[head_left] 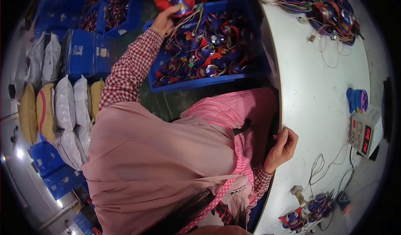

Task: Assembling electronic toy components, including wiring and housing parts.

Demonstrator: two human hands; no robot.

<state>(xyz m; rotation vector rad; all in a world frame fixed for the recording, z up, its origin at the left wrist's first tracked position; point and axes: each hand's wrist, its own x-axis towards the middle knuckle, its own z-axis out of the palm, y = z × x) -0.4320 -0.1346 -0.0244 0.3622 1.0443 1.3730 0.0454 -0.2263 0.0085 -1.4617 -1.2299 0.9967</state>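
My left hand (166,22) reaches out over the far left corner of a blue plastic bin (184,86). Its fingers are closed on a purple and red plastic toy part (181,10) with thin wires and a small green board trailing from it. Many similar purple and red parts (209,53) with loose wires fill the bin in a heap. At the near edge of the white table (319,109), my right hand (282,149) has its fingers curled and the fingertips against that edge. Nothing else shows in it.
Wired purple parts (330,11) lie at the table's far end, and more (311,212) at its near end. A small metal-topped block (297,193), a blue spool-like object (357,100) and a box with a red display (363,134) share the table. Sacks (64,103) and blue crates (81,53) stand left.
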